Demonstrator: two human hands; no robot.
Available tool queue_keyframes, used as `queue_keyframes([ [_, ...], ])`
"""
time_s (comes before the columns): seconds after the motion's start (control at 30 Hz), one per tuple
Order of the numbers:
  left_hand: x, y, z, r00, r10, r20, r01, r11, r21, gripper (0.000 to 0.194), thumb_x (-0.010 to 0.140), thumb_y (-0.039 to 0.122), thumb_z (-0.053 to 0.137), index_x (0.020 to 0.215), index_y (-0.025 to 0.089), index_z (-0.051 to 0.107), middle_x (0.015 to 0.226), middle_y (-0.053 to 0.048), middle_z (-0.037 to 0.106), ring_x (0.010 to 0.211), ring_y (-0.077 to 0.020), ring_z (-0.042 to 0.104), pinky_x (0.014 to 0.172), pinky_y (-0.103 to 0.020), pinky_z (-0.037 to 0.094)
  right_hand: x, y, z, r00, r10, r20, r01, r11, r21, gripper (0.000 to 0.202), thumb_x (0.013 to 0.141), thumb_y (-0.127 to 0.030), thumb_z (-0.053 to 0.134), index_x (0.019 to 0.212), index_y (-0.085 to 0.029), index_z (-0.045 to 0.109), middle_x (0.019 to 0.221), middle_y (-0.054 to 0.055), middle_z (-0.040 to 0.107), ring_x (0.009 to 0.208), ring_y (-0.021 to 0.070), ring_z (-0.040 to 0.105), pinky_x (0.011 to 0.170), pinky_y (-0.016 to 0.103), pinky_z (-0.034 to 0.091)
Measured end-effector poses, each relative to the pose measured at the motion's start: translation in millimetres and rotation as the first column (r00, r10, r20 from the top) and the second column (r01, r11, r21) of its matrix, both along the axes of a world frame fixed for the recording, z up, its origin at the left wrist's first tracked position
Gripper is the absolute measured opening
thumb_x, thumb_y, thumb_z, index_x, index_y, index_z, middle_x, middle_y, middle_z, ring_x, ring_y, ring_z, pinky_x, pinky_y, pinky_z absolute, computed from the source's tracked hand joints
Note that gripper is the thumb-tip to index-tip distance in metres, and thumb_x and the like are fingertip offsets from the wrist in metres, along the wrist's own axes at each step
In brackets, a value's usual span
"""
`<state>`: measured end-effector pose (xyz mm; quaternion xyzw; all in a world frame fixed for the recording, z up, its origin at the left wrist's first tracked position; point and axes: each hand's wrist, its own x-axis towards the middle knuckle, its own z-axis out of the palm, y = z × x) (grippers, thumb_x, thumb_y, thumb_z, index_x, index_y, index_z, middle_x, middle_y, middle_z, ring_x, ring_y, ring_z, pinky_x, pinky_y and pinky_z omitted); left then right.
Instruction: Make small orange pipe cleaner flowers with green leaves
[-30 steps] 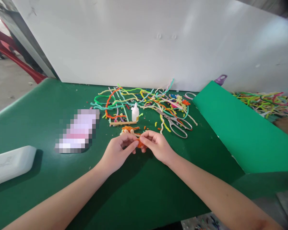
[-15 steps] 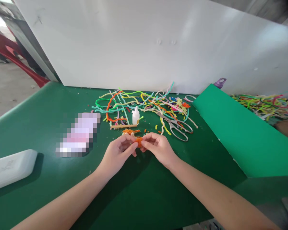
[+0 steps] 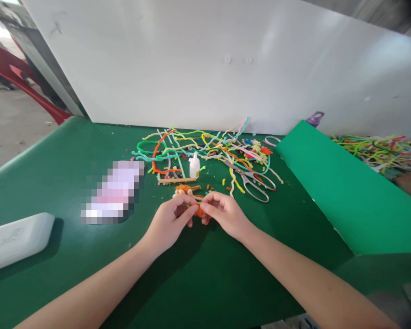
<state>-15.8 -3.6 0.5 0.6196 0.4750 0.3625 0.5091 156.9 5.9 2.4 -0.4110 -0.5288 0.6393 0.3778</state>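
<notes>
Between my fingertips is a small orange fuzzy piece (image 3: 200, 211), which looks like bent pipe cleaner with a bit of green at its top. My left hand (image 3: 173, 217) pinches it from the left, thumb and forefinger closed. From the other side my right hand (image 3: 224, 212) pinches it too. Much of the piece is covered by the fingers. Just beyond my left hand lies an orange and cream pipe-cleaner bundle (image 3: 187, 188). A thin wooden stick (image 3: 176, 181) and a white glue bottle (image 3: 194, 166) are behind that.
Loose coloured pipe cleaners (image 3: 185, 146) spread along the back, with scissors (image 3: 251, 180) on their right side. A green board (image 3: 349, 196) lies at the right. On the left are a blurred-out phone-shaped object (image 3: 114, 192) and a white case (image 3: 22, 240). A white panel (image 3: 198, 68) stands behind the table.
The orange piece has turned between my fingers, and more of it now hangs below the fingertips, with green showing above. Both hands stay in nearly the same place.
</notes>
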Motion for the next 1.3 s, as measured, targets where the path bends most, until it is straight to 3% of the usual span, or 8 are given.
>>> queue_keyframes([
  [0.3,3,-1,5.6,0.996,0.011,0.087,-0.012,1.000,0.014,0.010,0.087,0.027,0.051,0.084,0.018,0.054,0.066,0.005,0.054,0.053,-0.0069,0.051,0.055,-0.021,0.041,-3,-2,-3.9,0.988,0.016,-0.153,-0.020,0.999,-0.025,0.018,0.084,-0.036,0.058,0.081,-0.018,0.054,0.066,-0.003,0.055,0.059,0.0087,0.055,0.062,0.025,0.045],
  [0.63,1,-3,7.8,0.980,0.038,0.195,-0.031,0.999,-0.038,0.014,0.082,0.030,0.059,0.083,0.017,0.055,0.075,0.002,0.059,0.052,-0.0096,0.060,0.058,-0.024,0.046,-3,-5,3.4,0.996,-0.072,-0.050,0.078,0.989,0.126,0.018,0.081,-0.035,0.061,0.080,-0.018,0.057,0.069,-0.002,0.057,0.059,0.0097,0.057,0.061,0.026,0.048],
  [1.0,1,1,2.0,0.988,0.062,0.143,-0.061,0.998,-0.014,0.012,0.083,0.029,0.057,0.085,0.018,0.053,0.083,0.002,0.057,0.062,-0.0100,0.062,0.064,-0.025,0.048,-2,-4,3.5,0.989,-0.149,-0.003,0.148,0.982,0.117,0.016,0.077,-0.031,0.065,0.084,-0.018,0.060,0.071,-0.001,0.061,0.063,0.0118,0.062,0.065,0.029,0.051],
  [1.3,1,1,4.0,0.997,0.005,0.082,-0.004,1.000,-0.013,0.010,0.087,0.027,0.050,0.083,0.018,0.051,0.071,0.004,0.057,0.054,-0.0089,0.055,0.062,-0.025,0.044,-1,-1,1.5,0.995,-0.074,-0.071,0.076,0.997,0.023,0.013,0.076,-0.029,0.064,0.081,-0.017,0.060,0.065,-0.003,0.058,0.054,0.0078,0.054,0.058,0.025,0.045],
])
